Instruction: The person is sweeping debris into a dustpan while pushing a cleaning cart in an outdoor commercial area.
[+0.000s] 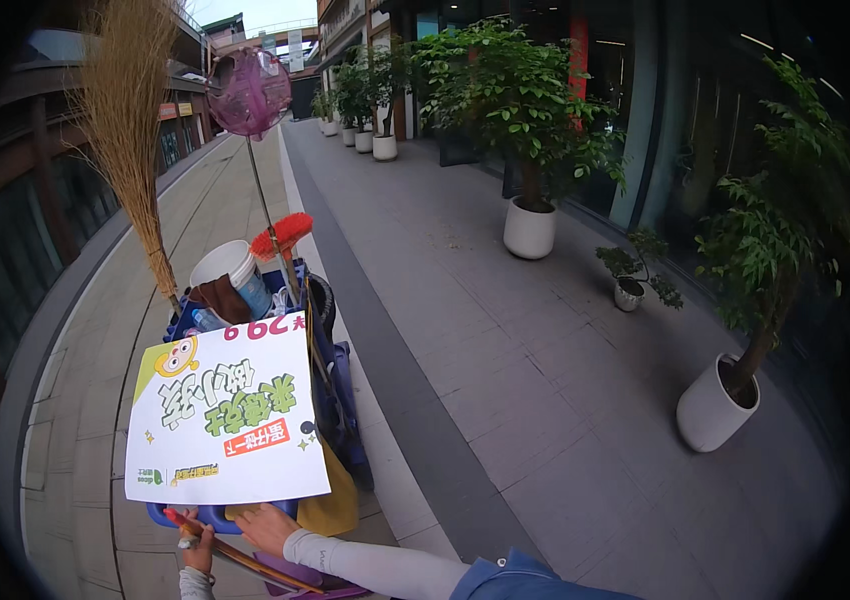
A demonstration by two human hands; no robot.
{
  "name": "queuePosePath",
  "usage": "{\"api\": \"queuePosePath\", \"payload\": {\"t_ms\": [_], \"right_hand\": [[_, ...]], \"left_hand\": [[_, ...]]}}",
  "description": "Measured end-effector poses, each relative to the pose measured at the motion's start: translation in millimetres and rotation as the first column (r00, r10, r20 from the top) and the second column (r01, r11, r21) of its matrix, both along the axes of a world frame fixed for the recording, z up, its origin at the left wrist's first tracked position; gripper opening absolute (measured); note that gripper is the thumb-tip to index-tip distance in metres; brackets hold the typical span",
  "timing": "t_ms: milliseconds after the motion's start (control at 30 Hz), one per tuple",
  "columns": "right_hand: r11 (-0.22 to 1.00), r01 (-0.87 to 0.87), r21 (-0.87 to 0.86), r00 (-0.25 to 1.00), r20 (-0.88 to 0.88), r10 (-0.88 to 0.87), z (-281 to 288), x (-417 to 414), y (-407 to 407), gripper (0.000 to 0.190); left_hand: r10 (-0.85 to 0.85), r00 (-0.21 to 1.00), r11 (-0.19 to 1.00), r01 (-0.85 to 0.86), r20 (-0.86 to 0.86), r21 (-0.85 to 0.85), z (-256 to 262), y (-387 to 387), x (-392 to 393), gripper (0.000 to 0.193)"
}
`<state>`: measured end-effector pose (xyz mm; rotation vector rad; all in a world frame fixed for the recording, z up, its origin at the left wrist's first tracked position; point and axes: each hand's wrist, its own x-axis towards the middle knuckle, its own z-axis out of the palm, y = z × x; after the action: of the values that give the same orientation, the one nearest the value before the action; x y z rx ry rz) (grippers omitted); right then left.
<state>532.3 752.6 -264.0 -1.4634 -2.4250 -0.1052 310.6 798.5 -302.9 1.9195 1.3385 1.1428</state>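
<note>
My left hand [198,546] is closed around a long wooden handle [252,561] with a red end. This handle slants down to the right, past a purple dustpan [297,574] that my sleeve partly hides. With my right hand [267,527] I grip the blue push handle [215,517] of a cleaning cart [346,405]; the fingertips are partly out of sight under a board. That white printed board [237,420] lies across the cart's near end, upside down to me, and bears large writing and a cartoon face. A yellow bag [331,491] hangs beneath it.
On the cart stand a twig broom [129,112], a white bucket [224,262], a brown cloth [222,298], a red-bristled brush [282,234] and a pole topped with a purple net [251,90]. Potted trees [530,229] [717,405] line the glass front at right. Paving [425,300] runs ahead.
</note>
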Motion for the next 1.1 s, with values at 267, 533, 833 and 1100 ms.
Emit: {"api": "queuePosePath", "payload": {"t_ms": [267, 533, 833, 1100], "right_hand": [[0.996, 0.011, 0.084, 0.962, -0.271, 0.013, -36.6, 25.5, -84.0, 0.044], [0.318, 0.370, -0.873, 0.617, -0.025, -0.787, -231.1, 229.8, -345.0, 0.035], [-0.015, 0.656, -0.755, 0.079, 0.088, -0.993, -235.6, 376.6, -445.8, 0.027], [0.467, 0.268, -0.842, 0.201, -0.425, -0.882, -148.9, 403.7, -361.4, 0.026]], "left_hand": [[-0.183, 0.981, 0.983, 0.184, 0.064, -0.022, -5.5, -0.1, -4.4, 0.022], [-0.083, 0.993, 0.986, 0.071, 0.079, 0.150, -41.2, 23.4, -18.9, 0.016], [0.169, 0.986, 0.985, -0.169, 0.006, 0.045, -15.9, -134.7, 93.2, 0.031], [-0.020, 0.995, 0.986, 0.036, 0.098, -0.165, 53.1, -247.0, 305.3, 0.015]]}}
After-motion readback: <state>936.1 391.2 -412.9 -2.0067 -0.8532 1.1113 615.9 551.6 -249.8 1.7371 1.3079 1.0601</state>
